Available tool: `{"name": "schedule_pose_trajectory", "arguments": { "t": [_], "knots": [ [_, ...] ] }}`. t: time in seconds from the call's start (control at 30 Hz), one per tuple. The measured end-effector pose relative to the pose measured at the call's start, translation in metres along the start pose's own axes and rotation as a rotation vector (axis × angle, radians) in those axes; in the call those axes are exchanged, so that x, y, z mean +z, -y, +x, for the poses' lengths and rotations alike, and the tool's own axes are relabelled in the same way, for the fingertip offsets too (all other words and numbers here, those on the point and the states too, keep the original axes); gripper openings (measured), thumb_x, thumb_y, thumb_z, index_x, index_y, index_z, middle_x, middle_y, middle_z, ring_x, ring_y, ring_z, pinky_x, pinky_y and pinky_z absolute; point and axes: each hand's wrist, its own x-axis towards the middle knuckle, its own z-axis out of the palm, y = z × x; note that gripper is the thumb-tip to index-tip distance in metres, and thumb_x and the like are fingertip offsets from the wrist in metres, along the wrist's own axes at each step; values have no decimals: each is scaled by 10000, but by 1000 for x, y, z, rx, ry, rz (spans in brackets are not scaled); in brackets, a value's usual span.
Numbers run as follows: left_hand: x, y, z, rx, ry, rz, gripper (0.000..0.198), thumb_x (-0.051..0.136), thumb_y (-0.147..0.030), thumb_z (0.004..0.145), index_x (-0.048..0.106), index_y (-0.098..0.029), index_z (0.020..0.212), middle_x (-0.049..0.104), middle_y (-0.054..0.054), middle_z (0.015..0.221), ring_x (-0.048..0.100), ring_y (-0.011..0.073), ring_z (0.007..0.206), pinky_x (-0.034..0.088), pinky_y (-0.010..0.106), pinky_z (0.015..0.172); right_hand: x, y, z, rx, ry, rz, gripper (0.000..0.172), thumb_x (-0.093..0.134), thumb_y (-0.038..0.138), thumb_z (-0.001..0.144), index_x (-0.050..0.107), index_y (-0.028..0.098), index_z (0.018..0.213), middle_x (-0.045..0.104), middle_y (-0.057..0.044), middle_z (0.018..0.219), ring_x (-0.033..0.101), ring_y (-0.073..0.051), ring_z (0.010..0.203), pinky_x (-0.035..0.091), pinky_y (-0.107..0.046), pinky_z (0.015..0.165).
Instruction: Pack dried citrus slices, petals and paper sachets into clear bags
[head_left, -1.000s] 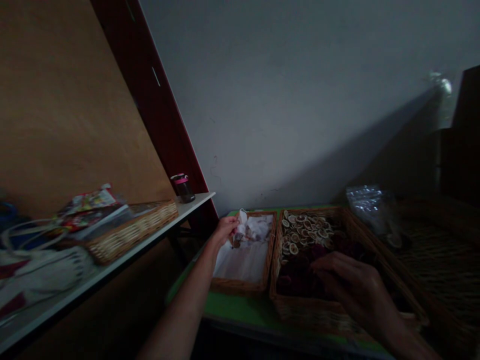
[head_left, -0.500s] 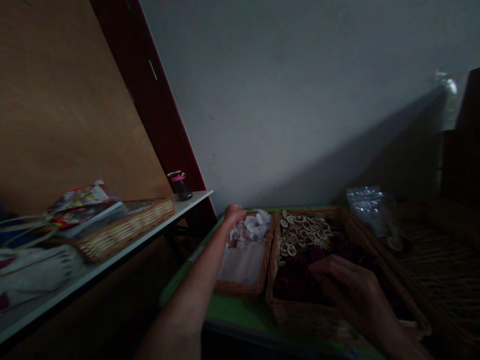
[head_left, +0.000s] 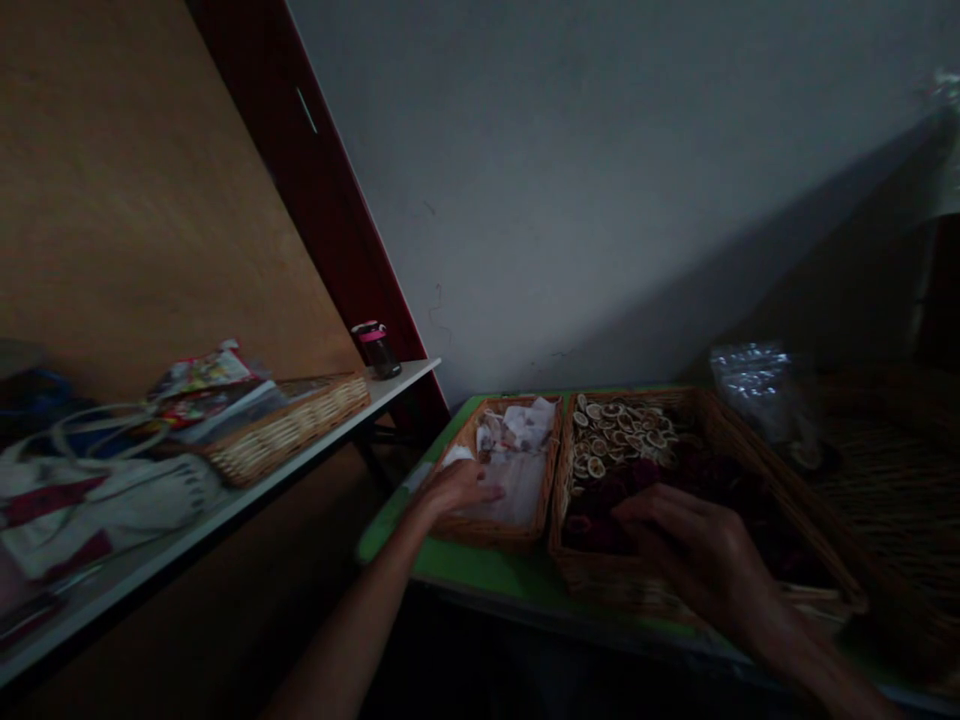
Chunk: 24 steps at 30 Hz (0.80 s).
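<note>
My left hand [head_left: 459, 487] is over the left side of a small wicker basket [head_left: 553, 470], its fingers stretched out and apart. That basket holds clear plastic sheets or bags [head_left: 510, 490] and, at its far end, crumpled white packets [head_left: 529, 424]. My right hand [head_left: 701, 535] hovers above a larger wicker basket [head_left: 600, 572], fingers bent and pressed together. Anything between them is hidden in the dim light. Pale dried fruit slices [head_left: 619, 430] fill the far left of this basket. Dark purple dried pieces [head_left: 600, 510] lie closest to my right hand.
Both baskets stand on a green table [head_left: 480, 570] against a grey wall [head_left: 570, 200]. A clear zip bag [head_left: 757, 385] and another wicker tray [head_left: 885, 500] are at right. On the left shelf [head_left: 330, 440] are a bottle [head_left: 379, 350], a flat basket [head_left: 292, 430] and a cloth bag [head_left: 135, 495].
My left hand has drawn back from the far left corner of the small basket towards me, its fingers spreading. The right hand keeps nearly the same pose. The view has shifted slightly.
</note>
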Motion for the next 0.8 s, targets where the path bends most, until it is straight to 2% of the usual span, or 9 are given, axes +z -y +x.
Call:
{"name": "schedule_pose_trajectory", "arguments": {
  "t": [0.17,0.37,0.47,0.6,0.8],
  "knots": [
    [17,-13,-17,-8,84,151,403,697,-478,872,571,-183,628,516,-84,574,520,113,562,454,284,637,6,3,-6,33,58,15,184,551,117,983,701,214,1030,734,-31,890,701,-122,773,537,-186,678],
    [24,-16,-9,28,100,164,482,647,-500,911,530,-190,561,432,-102,496,492,106,511,441,273,606,5,2,-11,54,76,0,191,534,147,986,711,204,1027,737,-47,885,710,-145,771,544,-210,656],
    [27,-13,-4,50,103,143,482,655,-516,904,539,-187,572,453,-101,503,493,102,506,444,269,595,4,1,-12,59,93,-19,195,529,141,986,710,202,1025,738,-48,883,712,-150,772,545,-223,665],
    [29,-11,0,76,79,93,411,678,-437,911,561,-175,617,528,-86,571,544,105,565,477,270,624,3,2,-10,36,81,-20,177,549,136,980,714,198,1000,739,-42,868,712,-142,758,539,-210,649],
    [29,-2,3,21,10,-32,356,658,-387,941,605,-153,677,598,-70,632,581,97,577,503,252,592,0,2,-9,41,61,-25,177,544,146,984,714,195,999,737,-48,863,709,-143,756,537,-209,653]
  ]
}}
